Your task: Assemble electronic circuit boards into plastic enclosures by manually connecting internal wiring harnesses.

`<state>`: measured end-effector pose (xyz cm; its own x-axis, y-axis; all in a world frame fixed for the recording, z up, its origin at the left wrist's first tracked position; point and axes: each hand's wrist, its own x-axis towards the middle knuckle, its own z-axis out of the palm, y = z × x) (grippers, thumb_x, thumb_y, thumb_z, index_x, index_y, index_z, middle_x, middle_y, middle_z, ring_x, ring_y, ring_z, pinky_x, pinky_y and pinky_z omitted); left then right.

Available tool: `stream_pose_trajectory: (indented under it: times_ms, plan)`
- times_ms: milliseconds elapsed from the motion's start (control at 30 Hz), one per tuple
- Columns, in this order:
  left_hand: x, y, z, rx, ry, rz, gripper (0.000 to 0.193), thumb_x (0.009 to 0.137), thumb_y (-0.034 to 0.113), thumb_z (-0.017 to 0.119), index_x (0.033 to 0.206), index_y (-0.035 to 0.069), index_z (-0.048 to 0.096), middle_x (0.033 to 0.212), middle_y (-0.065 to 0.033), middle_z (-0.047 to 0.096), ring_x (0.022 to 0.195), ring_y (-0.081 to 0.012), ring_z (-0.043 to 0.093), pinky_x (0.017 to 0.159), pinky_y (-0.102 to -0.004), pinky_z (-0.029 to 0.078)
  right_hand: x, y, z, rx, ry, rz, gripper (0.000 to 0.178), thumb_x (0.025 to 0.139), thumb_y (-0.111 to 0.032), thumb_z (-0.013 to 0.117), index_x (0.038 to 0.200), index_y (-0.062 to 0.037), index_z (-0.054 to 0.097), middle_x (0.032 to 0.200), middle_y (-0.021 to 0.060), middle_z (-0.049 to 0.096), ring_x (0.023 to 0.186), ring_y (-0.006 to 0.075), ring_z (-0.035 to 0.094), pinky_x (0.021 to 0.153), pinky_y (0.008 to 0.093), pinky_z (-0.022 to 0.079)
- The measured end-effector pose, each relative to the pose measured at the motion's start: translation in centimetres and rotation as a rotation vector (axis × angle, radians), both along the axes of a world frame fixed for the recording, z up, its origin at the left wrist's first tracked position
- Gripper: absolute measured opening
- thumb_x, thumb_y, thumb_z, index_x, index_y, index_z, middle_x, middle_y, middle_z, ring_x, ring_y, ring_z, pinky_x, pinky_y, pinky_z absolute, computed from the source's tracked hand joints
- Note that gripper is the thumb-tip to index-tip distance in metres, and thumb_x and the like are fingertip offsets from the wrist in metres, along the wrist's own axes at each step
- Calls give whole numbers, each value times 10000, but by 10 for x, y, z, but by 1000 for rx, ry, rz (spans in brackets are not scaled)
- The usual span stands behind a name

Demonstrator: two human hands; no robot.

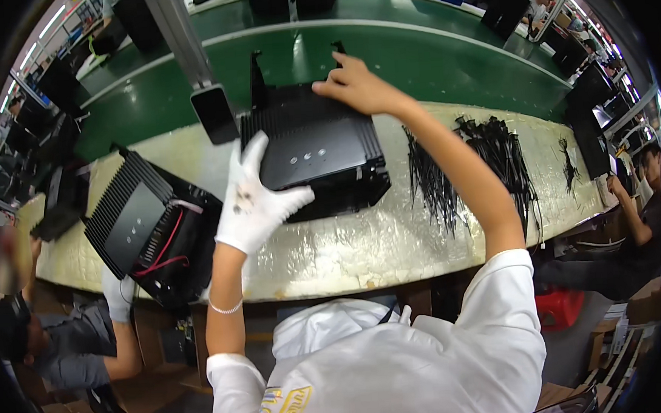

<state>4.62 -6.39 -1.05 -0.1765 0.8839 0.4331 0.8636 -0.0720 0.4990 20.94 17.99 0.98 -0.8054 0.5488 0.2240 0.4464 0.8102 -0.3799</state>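
In front of me a black finned metal box (312, 151) lies on the pale, film-covered bench. It has a smooth panel and two upright black brackets at its far side. My left hand (251, 200), in a white glove with dark smudges, rests against its near left corner. The thumb stretches along the front edge and the fingers spread up the left side. My right hand (357, 85) is bare and reaches over the far right edge. Its index finger meets the right bracket, with the thumb held apart; the other fingers are partly hidden.
A second finned box (131, 219) with red wires sits tilted at left, a co-worker's gloved hand (116, 295) beside it. Black cables (486, 159) lie bundled at right. A dark screen on a metal post (176, 34) stands behind. Beyond runs a green conveyor (427, 57).
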Motion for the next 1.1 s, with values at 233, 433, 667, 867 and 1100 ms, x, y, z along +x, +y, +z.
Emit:
stream_pose_trajectory:
  times_ms: [233,433,667,867,1100]
  plan:
    - [-6,28,6,-178,-285,19,858,651,223,862,1398,87,461,1237,-204,597,1144,-339,592,996,-373,472,111,-49,-27,131,-235,111,515,908,-315,641,1099,129,463,1202,428,483,1063,454,561,877,469,471]
    - [15,159,-5,-72,-213,-63,803,702,342,809,1388,80,483,1220,-214,623,1141,-311,604,993,-355,461,143,-8,-77,-297,145,-129,464,903,-246,643,1218,59,493,898,197,649,718,274,619,672,347,496]
    - [52,327,-22,46,-383,-148,697,738,387,777,1339,113,554,1283,-173,607,1167,-304,594,997,-348,461,155,143,-103,-163,358,-669,318,880,-162,650,1104,47,563,837,188,671,709,260,665,653,379,508]
    - [91,394,-53,29,-386,-151,732,705,413,796,1338,140,550,1327,-231,542,1199,-349,550,1033,-371,441,187,179,-116,195,120,-949,280,833,-207,704,938,45,640,849,241,684,858,360,688,699,441,535]
    - [61,318,88,-98,865,-397,491,812,445,582,1179,127,653,1193,-263,594,1144,-422,542,974,-422,455,52,12,-12,-47,-300,-280,457,807,-351,742,1037,35,653,1052,250,664,940,437,648,818,456,531]
